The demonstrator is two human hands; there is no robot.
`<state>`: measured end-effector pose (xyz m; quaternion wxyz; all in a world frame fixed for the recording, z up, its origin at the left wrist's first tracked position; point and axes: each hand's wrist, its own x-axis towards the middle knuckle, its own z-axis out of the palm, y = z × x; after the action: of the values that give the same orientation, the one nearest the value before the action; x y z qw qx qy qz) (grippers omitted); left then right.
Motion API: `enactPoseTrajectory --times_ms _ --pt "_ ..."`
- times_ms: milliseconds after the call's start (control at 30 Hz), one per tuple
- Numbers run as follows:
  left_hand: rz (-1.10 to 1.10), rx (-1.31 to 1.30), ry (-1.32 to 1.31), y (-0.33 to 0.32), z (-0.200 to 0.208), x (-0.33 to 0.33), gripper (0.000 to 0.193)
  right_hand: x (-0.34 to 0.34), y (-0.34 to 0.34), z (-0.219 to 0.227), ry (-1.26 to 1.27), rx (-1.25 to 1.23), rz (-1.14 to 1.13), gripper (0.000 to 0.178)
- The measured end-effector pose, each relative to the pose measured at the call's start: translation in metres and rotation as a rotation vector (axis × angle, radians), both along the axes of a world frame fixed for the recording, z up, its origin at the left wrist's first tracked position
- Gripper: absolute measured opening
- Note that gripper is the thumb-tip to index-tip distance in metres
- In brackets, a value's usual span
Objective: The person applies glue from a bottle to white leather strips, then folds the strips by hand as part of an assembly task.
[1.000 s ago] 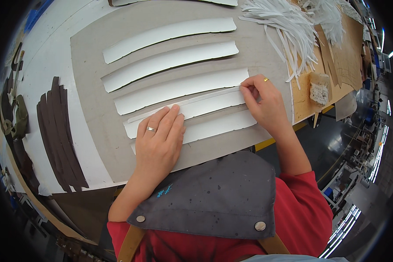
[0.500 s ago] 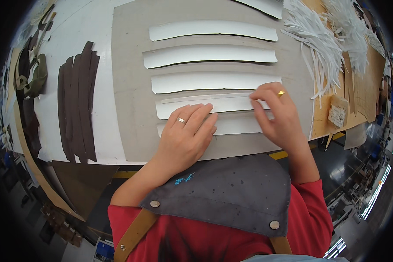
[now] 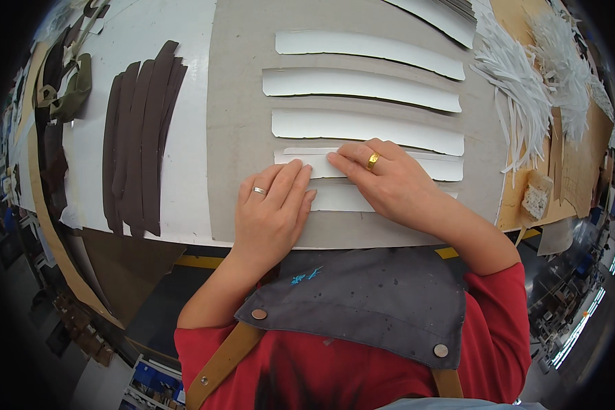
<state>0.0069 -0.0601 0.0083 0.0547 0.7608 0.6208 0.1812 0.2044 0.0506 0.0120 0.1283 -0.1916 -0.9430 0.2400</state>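
Observation:
A wide white strip [image 3: 322,168] lies crosswise on the grey board in front of me, with a narrow white strip [image 3: 307,150] along its far edge. My left hand [image 3: 268,213] rests with fingers stretched out, its fingertips on the wide strip near its left end. Thumb and fingers of my right hand [image 3: 393,179] are pressed together on the narrow strip, left of its middle. That hand covers part of both strips. Nearer to me, another white strip [image 3: 338,198] is partly hidden under my hands.
Several more white strips [image 3: 362,87] lie in rows farther up the grey board [image 3: 242,150]. Dark brown strips [image 3: 133,150] are grouped at the left. A heap of thin white strips [image 3: 516,89] sits at the right, above a small pale block [image 3: 536,196].
My right hand has moved left along the narrow strip, from its right part toward my left hand. My left hand has drawn slightly back toward me. The whole view has shifted and tilted somewhat.

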Motion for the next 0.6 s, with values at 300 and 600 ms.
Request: enactPoseTrajectory --times_ms 300,600 --pt "-0.021 -0.010 0.011 -0.0006 -0.0041 -0.0004 0.035 0.0022 0.0046 -0.0025 -0.058 0.095 0.073 0.039" --pt "-0.024 -0.045 0.007 -0.0031 -0.0013 0.0038 0.035 0.0047 0.0021 -0.0050 -0.066 0.114 0.082 0.038"
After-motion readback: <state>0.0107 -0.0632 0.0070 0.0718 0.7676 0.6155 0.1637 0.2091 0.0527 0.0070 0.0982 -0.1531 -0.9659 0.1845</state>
